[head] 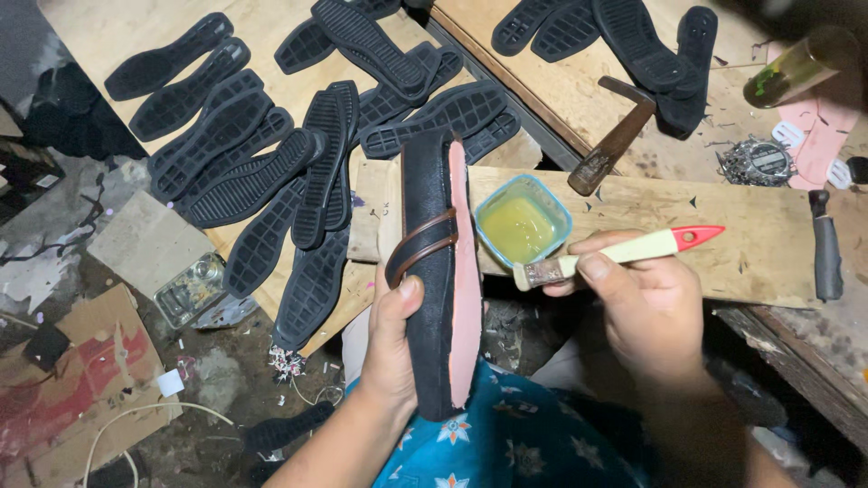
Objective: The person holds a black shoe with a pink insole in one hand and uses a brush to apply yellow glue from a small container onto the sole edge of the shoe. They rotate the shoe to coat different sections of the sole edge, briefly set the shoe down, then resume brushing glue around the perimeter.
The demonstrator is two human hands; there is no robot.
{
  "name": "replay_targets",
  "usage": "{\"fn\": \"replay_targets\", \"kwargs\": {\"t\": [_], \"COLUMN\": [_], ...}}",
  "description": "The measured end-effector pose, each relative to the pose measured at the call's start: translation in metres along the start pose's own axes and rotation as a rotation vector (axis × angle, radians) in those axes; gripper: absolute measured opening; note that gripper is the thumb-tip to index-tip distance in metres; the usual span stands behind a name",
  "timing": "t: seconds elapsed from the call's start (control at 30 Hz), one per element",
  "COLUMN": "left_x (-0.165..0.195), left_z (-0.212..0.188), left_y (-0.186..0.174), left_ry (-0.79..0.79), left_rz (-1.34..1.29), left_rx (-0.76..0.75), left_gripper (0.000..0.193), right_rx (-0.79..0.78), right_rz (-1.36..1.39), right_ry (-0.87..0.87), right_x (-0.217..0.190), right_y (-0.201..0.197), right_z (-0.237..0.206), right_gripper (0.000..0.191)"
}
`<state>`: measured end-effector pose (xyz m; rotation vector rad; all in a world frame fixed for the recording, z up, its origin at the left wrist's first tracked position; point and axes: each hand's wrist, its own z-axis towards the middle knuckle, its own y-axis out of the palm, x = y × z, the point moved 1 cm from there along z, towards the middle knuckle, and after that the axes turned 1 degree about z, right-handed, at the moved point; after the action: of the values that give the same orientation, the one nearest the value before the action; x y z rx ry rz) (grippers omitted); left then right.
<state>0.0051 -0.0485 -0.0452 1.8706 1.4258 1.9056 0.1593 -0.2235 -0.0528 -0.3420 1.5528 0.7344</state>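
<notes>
My left hand (pixel 391 348) grips a black shoe upper (pixel 427 271) with a brown strap and a pink insole face, held upright on its edge over my lap. My right hand (pixel 646 307) holds a small brush (pixel 615 255) with a cream handle and a red tip. Its bristles point left and stand just right of the pink insole face, apart from it. Behind the brush a blue-rimmed square tub (pixel 523 221) of yellowish glue sits on a wooden board (pixel 723 235).
Several black rubber soles (pixel 271 163) lie piled on the bench at left, and more soles (pixel 633 36) lie at the back right. A hammer (pixel 615 140), a knife (pixel 825 253), a bottle (pixel 800 65) and pink insoles (pixel 818 136) are to the right. Scraps and cardboard litter the floor at left.
</notes>
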Motion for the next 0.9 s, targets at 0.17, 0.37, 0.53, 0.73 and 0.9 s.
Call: {"fn": "replay_targets", "kwargs": {"t": [0.17, 0.37, 0.53, 0.73, 0.9], "left_x": [-0.001, 0.002, 0.004, 0.008, 0.008], "left_z": [0.001, -0.001, -0.005, -0.005, -0.007], "left_y": [0.017, 0.018, 0.017, 0.017, 0.019], "left_ry": [0.053, 0.074, 0.063, 0.029, 0.059], "left_rz": [-0.008, 0.029, 0.027, 0.019, 0.086], "left_rx": [-0.038, -0.018, -0.046, -0.037, -0.043], "left_gripper": [0.074, 0.075, 0.077, 0.079, 0.081], "right_rx": [0.063, -0.007, 0.013, -0.165, -0.003], "right_rz": [0.057, -0.315, -0.289, -0.546, -0.455], "right_ry": [-0.119, -0.220, -0.181, -0.400, -0.324], "right_x": [0.010, -0.004, -0.003, -0.007, -0.006], "right_y": [0.031, 0.042, 0.026, 0.028, 0.030], "right_z": [-0.004, -0.021, -0.020, -0.022, -0.021], "right_gripper": [0.023, 0.016, 0.020, 0.019, 0.021]}}
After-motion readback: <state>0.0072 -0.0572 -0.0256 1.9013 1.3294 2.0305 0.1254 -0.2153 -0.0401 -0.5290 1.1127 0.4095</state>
